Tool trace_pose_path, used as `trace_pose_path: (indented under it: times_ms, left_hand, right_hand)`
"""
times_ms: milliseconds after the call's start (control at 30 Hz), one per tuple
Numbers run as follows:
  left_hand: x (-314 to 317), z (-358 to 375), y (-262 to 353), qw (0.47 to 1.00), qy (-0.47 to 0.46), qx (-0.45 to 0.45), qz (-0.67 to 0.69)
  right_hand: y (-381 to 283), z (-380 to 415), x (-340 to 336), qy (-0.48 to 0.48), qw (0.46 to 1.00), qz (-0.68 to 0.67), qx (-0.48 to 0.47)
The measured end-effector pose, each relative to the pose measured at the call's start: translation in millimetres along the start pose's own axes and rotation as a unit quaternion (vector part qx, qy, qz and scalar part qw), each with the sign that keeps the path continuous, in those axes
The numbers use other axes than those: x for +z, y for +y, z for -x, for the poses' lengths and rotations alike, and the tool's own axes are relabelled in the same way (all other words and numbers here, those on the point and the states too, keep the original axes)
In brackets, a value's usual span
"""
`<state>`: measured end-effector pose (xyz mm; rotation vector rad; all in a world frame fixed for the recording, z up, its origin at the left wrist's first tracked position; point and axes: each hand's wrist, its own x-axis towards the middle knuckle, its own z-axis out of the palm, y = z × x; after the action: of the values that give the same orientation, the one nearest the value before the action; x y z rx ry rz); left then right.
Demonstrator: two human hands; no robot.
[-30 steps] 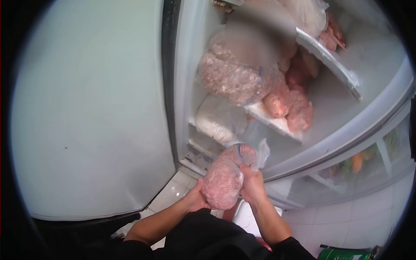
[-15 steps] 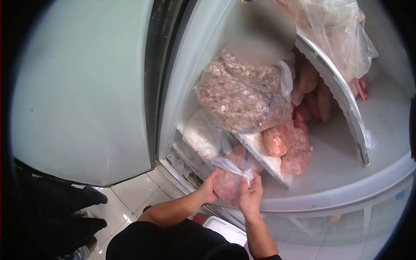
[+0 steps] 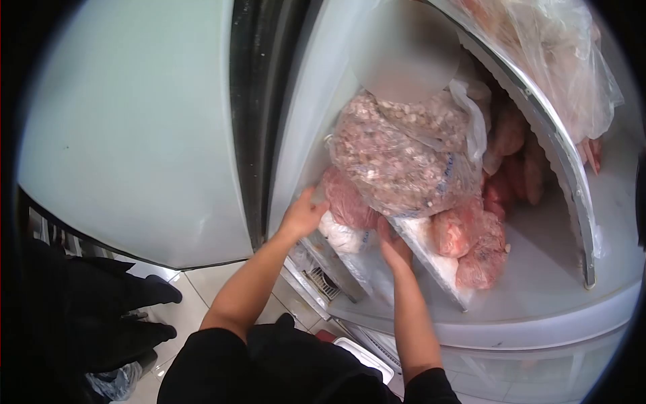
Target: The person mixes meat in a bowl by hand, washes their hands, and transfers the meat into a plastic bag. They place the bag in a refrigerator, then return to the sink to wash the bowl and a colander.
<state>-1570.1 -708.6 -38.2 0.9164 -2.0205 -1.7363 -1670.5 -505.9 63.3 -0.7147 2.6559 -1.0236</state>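
Observation:
A clear bag of pink meat (image 3: 348,202) rests on a white bag (image 3: 342,233) in the chest freezer's narrow left section. My left hand (image 3: 304,214) is at its left side, thumb and fingers apart against the plastic. From the lower right, my right hand (image 3: 395,248) presses its fingers along the meat bag's other edge, so the bag sits between both hands. Just above and to the right lies a large clear bag of small pale pieces (image 3: 404,158), partly over the meat bag. My fingertips are partly hidden behind the bags.
A frosted divider (image 3: 437,269) stands right of my right hand, with red meat packs (image 3: 471,242) beyond it. A curved divider (image 3: 572,161) and a big clear bag (image 3: 558,60) are farther right. The freezer's dark-edged lid or door (image 3: 134,135) fills the left. A blurred patch covers the top.
The bag of pink meat has moved up and left, from the freezer's front edge to on top of the white bag. My hands moved with it, and my right hand released its knotted top.

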Motion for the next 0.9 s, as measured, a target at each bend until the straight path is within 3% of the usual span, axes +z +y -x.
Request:
trace_pose_path:
  times_ms: [100, 200, 333, 500, 600, 733, 800, 900]
  left_hand:
    - [-16, 49, -2, 1.000, -0.021, -0.008, -0.018]
    - [-10, 64, -14, 0.992, 0.028, 0.104, -0.063]
    - [-17, 68, -10, 0.970, 0.026, 0.195, -0.140]
    - [-40, 81, -42, 0.987, -0.051, 0.088, -0.121]
    - [-57, 109, -116, 0.988, -0.067, 0.020, -0.137]
    - [-104, 172, -189, 0.947, -0.101, -0.172, -0.252]
    - [-131, 207, -219, 0.925, -0.119, -0.224, -0.282]
    - [-177, 248, -220, 0.913, -0.033, -0.336, -0.230]
  right_hand:
    - [2, -27, 13, -0.009, 1.000, -0.018, -0.009]
    - [-8, -49, 33, -0.020, 0.999, -0.021, -0.022]
    - [-20, -84, 51, -0.036, 0.999, -0.014, -0.026]
    - [-19, -113, 58, -0.039, 0.999, 0.003, -0.016]
    - [-17, -124, 63, -0.033, 0.999, 0.010, -0.013]
    - [-24, -135, 75, -0.032, 0.999, 0.020, -0.016]
    - [-28, -138, 78, -0.028, 0.999, 0.027, -0.023]
    - [-25, -140, 79, -0.012, 0.998, 0.048, -0.040]
